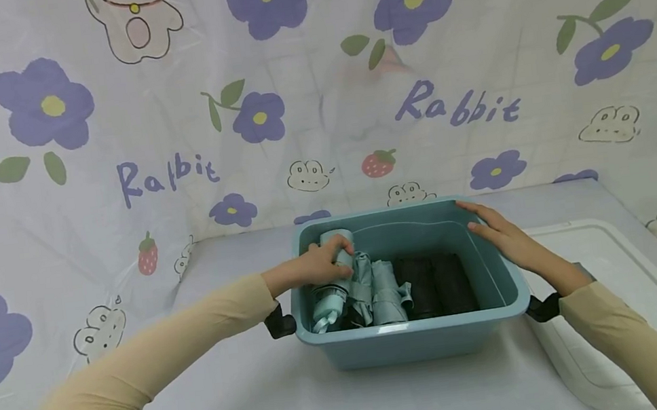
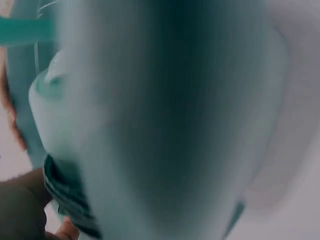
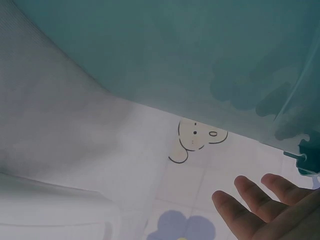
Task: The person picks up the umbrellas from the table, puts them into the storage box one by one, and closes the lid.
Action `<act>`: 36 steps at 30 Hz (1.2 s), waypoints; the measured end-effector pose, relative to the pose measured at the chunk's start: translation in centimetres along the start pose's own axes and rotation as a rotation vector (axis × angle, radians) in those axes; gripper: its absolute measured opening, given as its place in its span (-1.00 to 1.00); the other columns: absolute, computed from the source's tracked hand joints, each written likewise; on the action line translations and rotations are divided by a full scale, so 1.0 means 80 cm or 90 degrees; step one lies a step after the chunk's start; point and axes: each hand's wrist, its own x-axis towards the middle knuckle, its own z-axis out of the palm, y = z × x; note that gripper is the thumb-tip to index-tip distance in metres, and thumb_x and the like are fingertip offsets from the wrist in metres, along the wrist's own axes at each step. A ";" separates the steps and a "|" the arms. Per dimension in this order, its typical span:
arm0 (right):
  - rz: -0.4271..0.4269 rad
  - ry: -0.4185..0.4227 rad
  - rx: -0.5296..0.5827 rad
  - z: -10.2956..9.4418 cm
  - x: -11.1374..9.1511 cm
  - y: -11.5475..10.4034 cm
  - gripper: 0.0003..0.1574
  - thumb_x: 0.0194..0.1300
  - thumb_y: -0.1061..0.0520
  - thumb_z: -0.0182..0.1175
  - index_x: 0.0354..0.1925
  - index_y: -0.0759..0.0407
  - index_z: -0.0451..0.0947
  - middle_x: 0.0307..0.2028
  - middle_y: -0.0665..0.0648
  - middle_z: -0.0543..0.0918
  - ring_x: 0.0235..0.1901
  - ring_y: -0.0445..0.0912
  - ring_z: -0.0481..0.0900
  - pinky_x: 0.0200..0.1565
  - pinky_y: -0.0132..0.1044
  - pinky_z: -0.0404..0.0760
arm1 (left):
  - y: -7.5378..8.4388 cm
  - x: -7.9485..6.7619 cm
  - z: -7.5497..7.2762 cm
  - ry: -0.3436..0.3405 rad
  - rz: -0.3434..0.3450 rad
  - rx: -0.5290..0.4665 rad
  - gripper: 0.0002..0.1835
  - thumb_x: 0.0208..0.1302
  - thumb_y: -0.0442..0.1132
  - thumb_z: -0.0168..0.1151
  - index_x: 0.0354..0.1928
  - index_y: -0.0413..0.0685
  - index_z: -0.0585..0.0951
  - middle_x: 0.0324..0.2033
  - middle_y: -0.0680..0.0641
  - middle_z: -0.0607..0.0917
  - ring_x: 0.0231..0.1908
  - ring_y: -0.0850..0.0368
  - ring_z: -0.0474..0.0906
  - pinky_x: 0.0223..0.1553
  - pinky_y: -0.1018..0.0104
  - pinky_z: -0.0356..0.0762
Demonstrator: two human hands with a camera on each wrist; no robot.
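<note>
A blue-green plastic bin (image 1: 410,345) stands on the table. At its left end my left hand (image 1: 320,263) reaches in and grips a pale blue cylindrical bundle, seemingly a folded umbrella (image 1: 330,306), with a pale handle-like end toward me. In the left wrist view, gathered dark teal fabric (image 2: 70,200) lies by the fingers; the bin's blurred wall hides much. Beside it lie two pale blue-green cloth bundles (image 1: 386,292) and two black bundles (image 1: 454,283). My right hand (image 1: 508,241) touches the bin's right rim, its fingers extended (image 3: 257,200).
A white lid (image 1: 625,319) lies flat on the table to the right, partly under the right forearm. The pale tabletop (image 1: 253,392) spreads in front of the bin and to its left. A curtain (image 1: 319,131) printed with flowers and rabbits hangs behind.
</note>
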 end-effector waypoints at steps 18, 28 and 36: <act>0.010 -0.010 0.004 0.000 -0.002 -0.004 -0.38 0.39 -0.01 -0.27 0.34 -0.03 -0.16 0.32 0.23 -0.14 0.26 0.27 -0.17 0.01 0.37 -0.08 | 0.027 0.013 0.009 -0.068 -0.151 0.191 -0.73 0.17 -0.05 0.10 -0.20 0.11 0.25 0.03 -0.27 -0.02 -0.39 0.00 0.28 -0.50 0.28 0.29; 0.019 -0.011 0.008 -0.002 -0.003 -0.002 -0.38 0.38 -0.02 -0.27 0.34 -0.08 -0.17 0.33 0.20 -0.14 0.26 0.27 -0.14 -0.01 0.37 -0.02 | 0.039 0.025 0.007 -0.058 -0.207 0.256 -0.75 0.22 -0.02 0.02 -0.22 0.09 0.20 0.03 -0.22 -0.03 -0.38 0.07 0.21 -0.37 0.27 0.16; 0.012 -0.017 0.015 -0.001 -0.002 -0.003 -0.38 0.38 0.00 -0.26 0.34 -0.08 -0.18 0.33 0.21 -0.15 0.26 0.27 -0.15 -0.01 0.37 -0.03 | 0.031 0.032 0.016 -0.061 -0.233 0.316 -0.48 0.22 -0.01 -0.03 0.20 0.17 0.11 0.25 -0.25 -0.15 -0.06 -0.21 0.19 -0.26 0.13 0.26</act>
